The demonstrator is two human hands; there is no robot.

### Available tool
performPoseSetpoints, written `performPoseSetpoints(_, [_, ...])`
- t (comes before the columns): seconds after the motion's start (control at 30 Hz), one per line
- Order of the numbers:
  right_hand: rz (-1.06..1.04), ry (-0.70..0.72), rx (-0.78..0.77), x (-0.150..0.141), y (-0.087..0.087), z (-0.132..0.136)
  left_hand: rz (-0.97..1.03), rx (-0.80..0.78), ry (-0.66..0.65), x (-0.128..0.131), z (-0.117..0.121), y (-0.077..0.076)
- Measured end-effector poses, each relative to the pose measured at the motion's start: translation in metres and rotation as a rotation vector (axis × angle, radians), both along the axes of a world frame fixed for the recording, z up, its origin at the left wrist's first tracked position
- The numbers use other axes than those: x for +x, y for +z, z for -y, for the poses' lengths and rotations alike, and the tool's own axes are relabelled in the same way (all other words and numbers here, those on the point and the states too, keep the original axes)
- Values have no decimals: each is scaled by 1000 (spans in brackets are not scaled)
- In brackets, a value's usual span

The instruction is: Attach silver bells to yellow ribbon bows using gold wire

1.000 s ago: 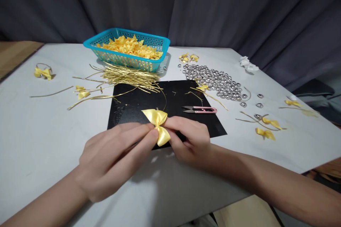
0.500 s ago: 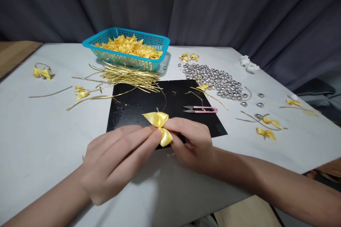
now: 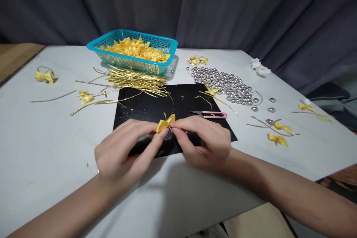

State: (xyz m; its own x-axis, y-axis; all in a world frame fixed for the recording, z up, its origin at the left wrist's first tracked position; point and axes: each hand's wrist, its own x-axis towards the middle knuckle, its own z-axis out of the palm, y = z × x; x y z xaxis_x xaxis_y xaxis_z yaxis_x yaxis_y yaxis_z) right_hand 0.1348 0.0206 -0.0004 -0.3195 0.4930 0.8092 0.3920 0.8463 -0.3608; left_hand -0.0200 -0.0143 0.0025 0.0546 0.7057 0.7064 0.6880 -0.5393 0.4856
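- The left hand (image 3: 125, 147) grasps a yellow bow (image 3: 165, 123), its thumb and fingertips pinching the near left part.
- The right hand (image 3: 206, 139) pinches the same bow at its right end; whether its fingertips also catch the thin cord loop (image 3: 170, 136) just below, I cannot tell.
- The bow is held over the black mat (image 3: 145, 108), which lies near the middle of the desk (image 3: 55, 145), towards the near edge.
- Pink-handled snips (image 3: 214, 115) lie on the right part of the mat, blades pointing to the desk's left edge.
- A bundle of gold cords (image 3: 135, 81) lies between the mat and the blue basket (image 3: 173, 49), some of it overlapping the mat.
- The basket stands by the far edge of the desk, heaped with yellow ribbon bows (image 3: 134, 48).
- A pile of silver hearts (image 3: 223, 83) spreads beyond the mat's far right corner; a few lie loose, nearer the desk's right edge.
- Two more bows (image 3: 278, 140) lie close together towards that right edge.
- A bow with a cord loop (image 3: 44, 77) sits near the desk's far left corner.
- Crumpled white paper (image 3: 260, 67) rests at the desk's far right.
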Motion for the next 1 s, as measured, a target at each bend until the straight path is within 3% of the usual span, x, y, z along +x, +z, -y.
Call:
performPoseSetpoints(0.23, [-9,88,8,4,2,-4,391,-396,-103,4,-5,6])
performPoseSetpoints(0.53, [-90,103,-31,1,1,-4,425,-408,-107,5,-5,4])
performPoseSetpoints(0.63, [-68,77,-31,1,2,-2,314,-331,-75,3,-3,0])
performPoseSetpoints(0.77, [-8,31,-35,3,2,1,-20,-103,-68,-6,1,3])
performPoseSetpoints(0.9, [60,128,-55,4,-2,1,-337,143,-191,-17,5,14])
performPoseSetpoints(1.0, [47,181,-88,3,-5,0,-418,253,-187,-20,7,14])
